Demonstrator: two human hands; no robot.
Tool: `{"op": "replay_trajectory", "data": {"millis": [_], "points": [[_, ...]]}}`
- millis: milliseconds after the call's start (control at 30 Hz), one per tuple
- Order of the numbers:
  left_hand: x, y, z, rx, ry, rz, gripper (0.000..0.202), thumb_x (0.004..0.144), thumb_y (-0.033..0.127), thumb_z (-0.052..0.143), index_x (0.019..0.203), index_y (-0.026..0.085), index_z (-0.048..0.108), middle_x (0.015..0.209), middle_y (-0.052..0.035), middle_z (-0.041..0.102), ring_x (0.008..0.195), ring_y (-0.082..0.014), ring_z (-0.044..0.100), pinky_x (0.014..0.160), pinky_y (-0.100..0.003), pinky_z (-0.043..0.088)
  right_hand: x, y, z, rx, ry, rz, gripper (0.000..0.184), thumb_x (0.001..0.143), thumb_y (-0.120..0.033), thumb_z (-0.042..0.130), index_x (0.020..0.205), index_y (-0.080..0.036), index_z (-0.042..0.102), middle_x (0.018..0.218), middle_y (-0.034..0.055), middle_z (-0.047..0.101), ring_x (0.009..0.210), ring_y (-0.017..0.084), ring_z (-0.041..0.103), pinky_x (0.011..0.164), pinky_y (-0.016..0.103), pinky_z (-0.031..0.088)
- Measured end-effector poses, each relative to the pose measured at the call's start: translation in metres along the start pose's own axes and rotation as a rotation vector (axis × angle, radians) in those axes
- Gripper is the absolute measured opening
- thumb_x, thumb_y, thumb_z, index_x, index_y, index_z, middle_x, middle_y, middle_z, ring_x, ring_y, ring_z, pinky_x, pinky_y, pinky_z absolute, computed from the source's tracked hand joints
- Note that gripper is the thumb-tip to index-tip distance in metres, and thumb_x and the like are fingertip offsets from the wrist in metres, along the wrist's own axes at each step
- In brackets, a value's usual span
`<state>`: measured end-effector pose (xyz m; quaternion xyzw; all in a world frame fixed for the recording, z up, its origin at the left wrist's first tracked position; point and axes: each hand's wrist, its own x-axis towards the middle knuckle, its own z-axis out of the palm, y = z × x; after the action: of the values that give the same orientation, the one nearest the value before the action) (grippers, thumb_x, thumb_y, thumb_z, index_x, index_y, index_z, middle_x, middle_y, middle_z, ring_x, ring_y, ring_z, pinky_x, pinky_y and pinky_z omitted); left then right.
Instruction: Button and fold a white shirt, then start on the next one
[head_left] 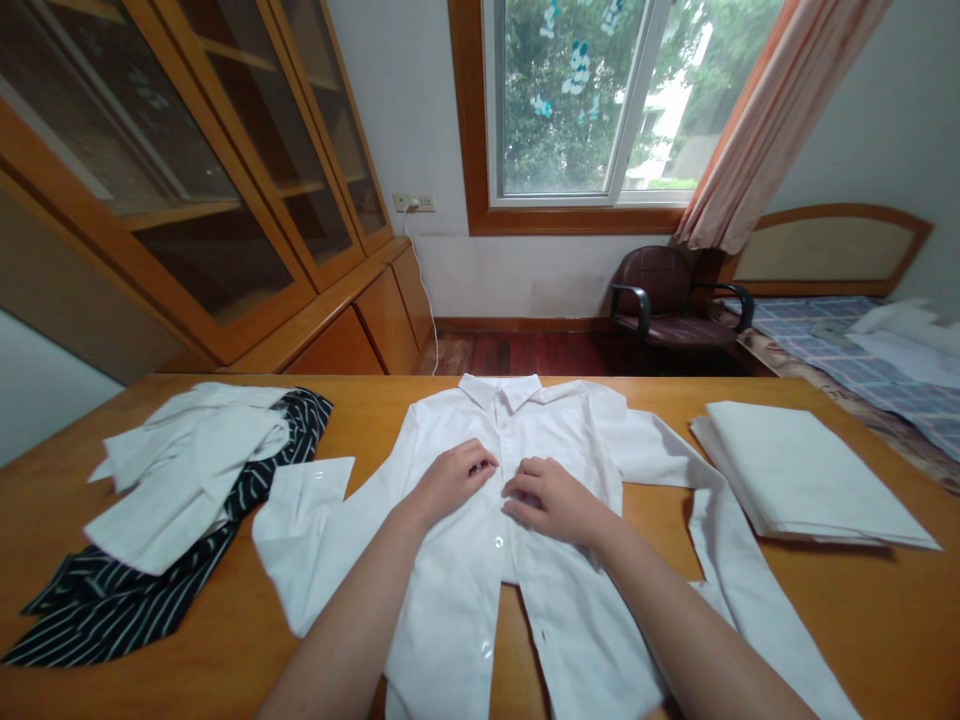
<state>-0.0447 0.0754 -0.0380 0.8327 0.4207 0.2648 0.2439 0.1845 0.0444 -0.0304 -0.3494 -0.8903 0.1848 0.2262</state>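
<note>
A white long-sleeved button-up shirt (457,560) lies front side up, its collar toward the far edge of the table. The two front panels meet near the collar and spread apart lower down, where small buttons show along one edge. My left hand (456,478) is closed at the front edge, thumb and fingers pinching the cloth. Just across the opening, my right hand (553,500) has its fingers curled on the other panel's edge. The fingertips partly hide the fabric between them. One sleeve bends out to the left, and the other stretches right and toward me.
On the left of the wooden table (225,665) lie crumpled white cloth (187,450) and black-and-white striped fabric (142,600). A folded white sheet-like item (810,470) rests at the right. Beyond stand a glass-door cabinet (300,290), an office chair (664,300) and a bed (892,370).
</note>
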Motion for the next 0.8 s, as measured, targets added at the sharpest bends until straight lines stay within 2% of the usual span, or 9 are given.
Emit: {"op": "replay_trajectory", "data": {"millis": [233, 800], "points": [[0.0002, -0.0015, 0.0000, -0.001, 0.001, 0.002, 0.017, 0.095, 0.029, 0.054, 0.094, 0.022, 0.070, 0.093, -0.0030, 0.068, 0.089, -0.0170, 0.064, 0.082, -0.029, 0.051, 0.0015, 0.0005, -0.0003, 0.011, 0.001, -0.002, 0.015, 0.096, -0.031, 0.060, 0.098, -0.022, 0.072, 0.089, 0.0043, 0.066, 0.087, 0.018, 0.062, 0.081, 0.032, 0.044], [0.0000, 0.0002, -0.0010, 0.001, -0.005, -0.004, 0.015, 0.094, 0.025, 0.055, 0.093, 0.022, 0.069, 0.093, -0.0023, 0.067, 0.089, -0.0165, 0.064, 0.083, -0.028, 0.049, 0.0014, 0.0030, 0.0018, -0.005, -0.002, -0.007, 0.017, 0.097, -0.031, 0.058, 0.095, -0.021, 0.072, 0.087, 0.0043, 0.067, 0.084, 0.018, 0.062, 0.080, 0.031, 0.045]]}}
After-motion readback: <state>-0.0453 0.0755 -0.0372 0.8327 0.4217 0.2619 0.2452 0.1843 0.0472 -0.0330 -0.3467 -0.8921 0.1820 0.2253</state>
